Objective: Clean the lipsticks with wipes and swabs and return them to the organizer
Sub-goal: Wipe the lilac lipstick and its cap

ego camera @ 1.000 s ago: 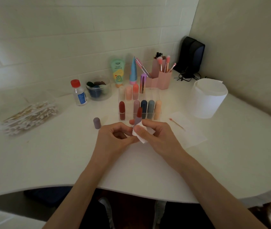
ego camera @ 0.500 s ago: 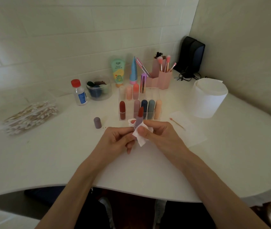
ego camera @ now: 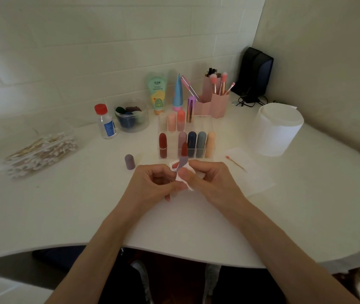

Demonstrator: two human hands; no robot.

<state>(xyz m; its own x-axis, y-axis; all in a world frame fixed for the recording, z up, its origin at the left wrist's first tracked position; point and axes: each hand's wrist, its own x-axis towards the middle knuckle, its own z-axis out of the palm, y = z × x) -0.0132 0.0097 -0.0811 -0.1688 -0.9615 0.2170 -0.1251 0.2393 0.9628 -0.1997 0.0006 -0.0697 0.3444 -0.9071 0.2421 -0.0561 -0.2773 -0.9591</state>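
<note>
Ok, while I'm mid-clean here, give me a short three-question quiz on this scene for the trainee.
1. True or false: the mauve cap stands loose on the table.
2. The right hand presses what round the open lipstick? A swab, B wipe, C brush.
3. Fill in: the used swab lies to the ___ of the organizer.
Key: 1 true; 2 B; 3 right.
</note>
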